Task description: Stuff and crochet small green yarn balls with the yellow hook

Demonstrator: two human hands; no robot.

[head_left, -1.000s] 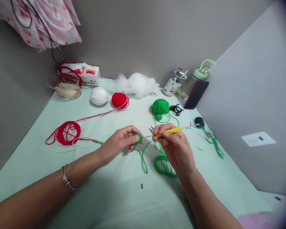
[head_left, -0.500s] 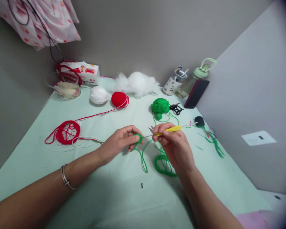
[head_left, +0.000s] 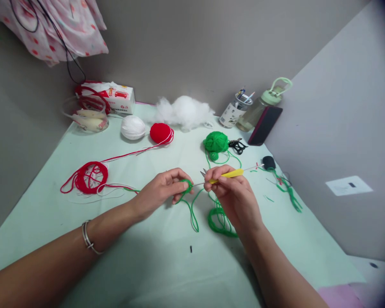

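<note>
Two bare hands work near the centre of the frame, above the pale surface [head_left: 141,265]. The left hand [head_left: 168,187] pinches a small green yarn piece [head_left: 188,185] between thumb and fingers; the right hand [head_left: 233,192] pinches a yellow-handled hook [head_left: 233,173], its shaft pointing at that piece. Whether the tip is inside it, I cannot tell. The piece looks barely begun: a little is looped up, while plenty of yarn seems unworked, in a loose green coil [head_left: 220,232] right of lower centre and a green ball [head_left: 215,142] higher up. A small green ball-shaped piece [head_left: 213,156] just below that ball looks finished.
</note>
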